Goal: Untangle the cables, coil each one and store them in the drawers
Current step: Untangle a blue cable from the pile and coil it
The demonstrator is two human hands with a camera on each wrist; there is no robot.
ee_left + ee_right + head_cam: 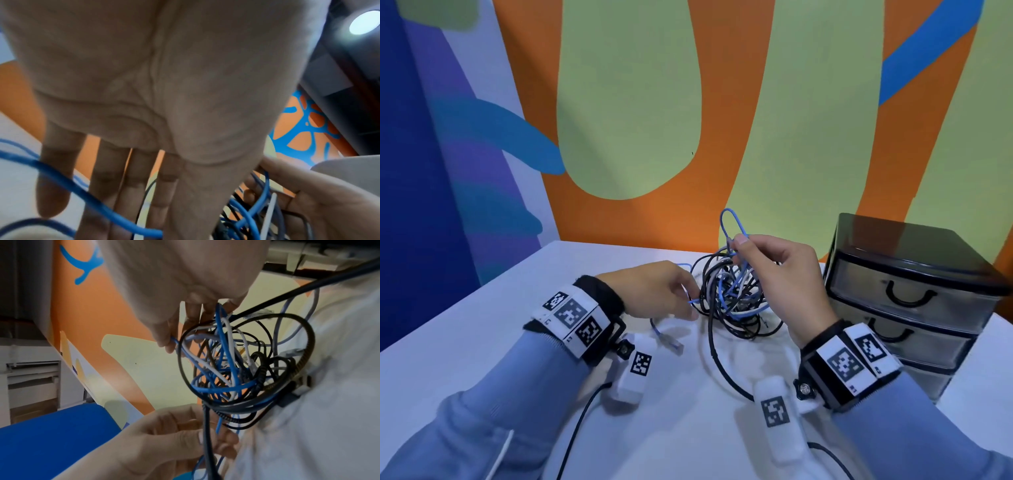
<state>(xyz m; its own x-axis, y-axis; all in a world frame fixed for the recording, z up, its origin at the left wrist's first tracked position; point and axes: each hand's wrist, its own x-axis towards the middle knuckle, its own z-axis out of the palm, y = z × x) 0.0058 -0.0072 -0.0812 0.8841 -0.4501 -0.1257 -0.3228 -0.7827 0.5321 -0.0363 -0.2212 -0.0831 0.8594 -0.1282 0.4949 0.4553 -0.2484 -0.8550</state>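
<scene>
Nearest on the white table, a loose blue cable end with a clear plug lay just below the left hand, whose fingers pinched a blue cable at the edge of the tangle. Just beyond, the tangle of black, white and blue cables sat in a heap on the table, and the right hand above it pinched a raised loop of blue cable between thumb and fingers. Farther right stood a black set of drawers, all closed.

Drawer unit right of tangle
</scene>
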